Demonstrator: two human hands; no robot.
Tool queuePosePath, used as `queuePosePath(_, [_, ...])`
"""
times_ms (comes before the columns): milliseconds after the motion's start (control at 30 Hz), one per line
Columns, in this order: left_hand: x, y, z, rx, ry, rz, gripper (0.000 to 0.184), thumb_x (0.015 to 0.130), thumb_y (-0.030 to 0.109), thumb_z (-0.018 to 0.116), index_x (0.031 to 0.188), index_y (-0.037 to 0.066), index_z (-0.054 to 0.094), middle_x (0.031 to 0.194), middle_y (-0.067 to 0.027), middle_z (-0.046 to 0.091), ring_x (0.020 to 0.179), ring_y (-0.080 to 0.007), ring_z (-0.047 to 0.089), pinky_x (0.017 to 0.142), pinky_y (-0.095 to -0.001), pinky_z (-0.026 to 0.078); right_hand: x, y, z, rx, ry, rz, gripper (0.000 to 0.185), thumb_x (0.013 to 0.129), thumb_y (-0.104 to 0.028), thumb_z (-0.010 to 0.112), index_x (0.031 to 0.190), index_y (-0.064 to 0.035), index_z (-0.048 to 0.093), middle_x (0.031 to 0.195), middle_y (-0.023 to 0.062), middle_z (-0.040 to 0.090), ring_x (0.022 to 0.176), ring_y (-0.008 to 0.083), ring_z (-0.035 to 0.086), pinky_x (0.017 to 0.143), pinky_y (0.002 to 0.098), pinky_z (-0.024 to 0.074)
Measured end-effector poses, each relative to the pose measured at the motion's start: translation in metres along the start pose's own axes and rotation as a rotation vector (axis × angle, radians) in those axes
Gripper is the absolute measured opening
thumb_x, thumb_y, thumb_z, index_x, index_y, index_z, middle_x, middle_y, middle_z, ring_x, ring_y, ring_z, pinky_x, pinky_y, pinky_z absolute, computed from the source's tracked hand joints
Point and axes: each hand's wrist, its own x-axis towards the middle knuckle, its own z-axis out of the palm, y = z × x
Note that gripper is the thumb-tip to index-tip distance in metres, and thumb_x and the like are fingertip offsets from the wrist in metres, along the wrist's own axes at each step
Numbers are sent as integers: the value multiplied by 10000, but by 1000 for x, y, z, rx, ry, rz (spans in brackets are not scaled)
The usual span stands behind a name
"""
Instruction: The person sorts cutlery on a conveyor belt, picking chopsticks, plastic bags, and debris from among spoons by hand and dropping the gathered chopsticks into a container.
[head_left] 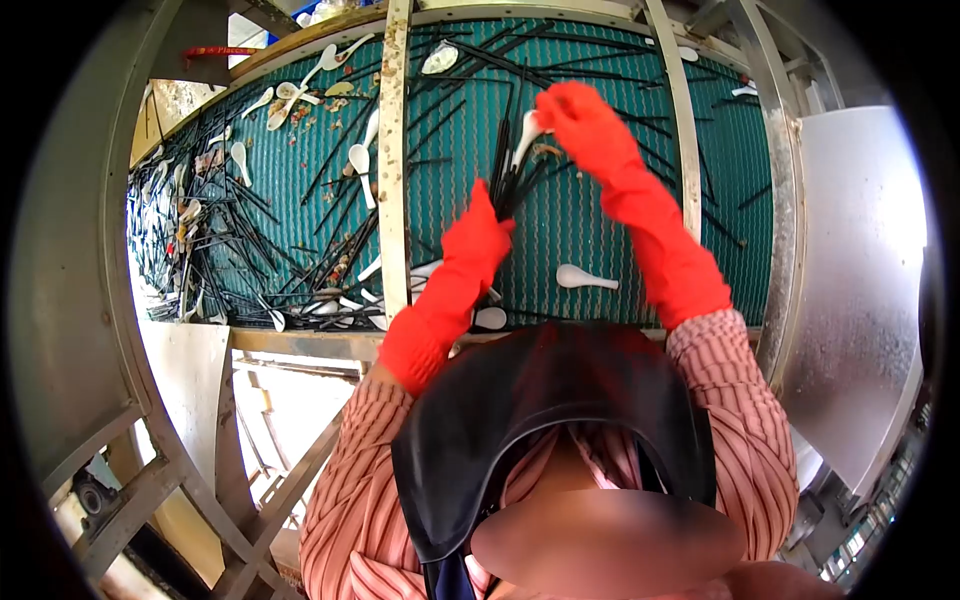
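Both my hands wear red rubber gloves. My left hand [478, 238] is closed round the lower end of a bundle of black chopsticks [504, 160], which points away from me over the green belt [560, 225]. Up and to the right, my right hand [582, 118] has its fingers curled against a white spoon [526, 136] and seems to pinch its wide end. The fingertips are partly hidden by the glove. Below the spoon lie brownish food scraps [546, 150]. Another white spoon [586, 278] rests on the belt nearer to me.
Metal bars [394, 150] cross above the belt on either side of my hands. Many chopsticks, spoons and food scraps pile up at the left [190, 240]. Loose chopsticks [640, 110] lie across the far side. A metal panel [855, 270] stands at the right.
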Motion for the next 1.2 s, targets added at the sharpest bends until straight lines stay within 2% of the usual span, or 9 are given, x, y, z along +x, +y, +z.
queuePosePath(200, [-38,8,-40,-1139,-149,-325,419,961,183,772,1270,-32,587,1000,-109,699,806,-168,685,731,-349,610,120,26,-59,-950,97,-264,915,801,-729,724,1294,35,617,1305,247,646,1258,401,601,1071,466,482])
queuePosePath(267, [-43,9,-50,-1230,-86,-374,371,988,172,742,1271,-25,606,967,-99,696,800,-171,688,720,-340,618,144,4,-74,-1086,-123,-32,1006,769,-777,713,1332,49,599,1379,266,605,1332,393,553,1119,466,444])
queuePosePath(400, [-37,-1,-71,-1342,-14,-387,303,1016,167,710,1246,-21,655,910,-85,689,790,-166,691,697,-322,622,175,78,-58,-1080,243,-385,1066,783,-805,674,1333,103,583,1369,300,605,1347,462,529,1131,516,429])
queuePosePath(433, [-34,-3,-72,-1343,10,-384,305,1030,196,693,1252,-13,677,884,-71,685,765,-168,694,678,-321,605,168,48,-58,-1055,-11,-295,998,865,-765,615,1361,101,573,1343,326,608,1343,493,515,1124,526,431])
queuePosePath(733, [-21,-4,-66,-1492,-42,-356,404,1073,286,627,1333,-24,629,830,-55,652,693,-179,672,676,-334,586,34,12,33,-882,-159,-170,588,979,-561,559,1238,-41,655,1319,280,624,1133,446,624,890,524,553])
queuePosePath(800, [-26,-2,-69,-1489,-38,-377,425,1073,302,630,1335,-33,622,828,-59,650,697,-180,667,687,-347,597,-20,23,60,-979,-19,-324,517,989,-537,565,1138,-51,659,1248,272,659,1083,447,649,861,538,554])
queuePosePath(967, [-38,-5,-64,-1530,-47,-410,409,1075,314,621,1307,-23,631,826,-80,683,716,-194,703,689,-329,600,-2,-42,44,-590,-465,-109,445,1024,-476,599,1071,-39,667,929,242,691,922,442,683,790,543,542])
queuePosePath(1100, [-47,-11,-54,-1524,-82,-411,432,1081,313,605,1322,-45,615,847,-92,679,739,-199,690,723,-364,616,109,-30,62,-666,52,-666,598,1002,-529,609,1308,-17,647,1270,224,690,1210,399,639,1048,465,505])
queuePosePath(1200, [-51,-14,-49,-1559,-112,-392,440,1084,285,596,1359,-58,585,897,-129,701,792,-237,711,782,-397,622,164,-38,70,-965,-76,-533,764,999,-598,562,1481,-6,527,1544,198,522,1459,352,452,1236,416,328])
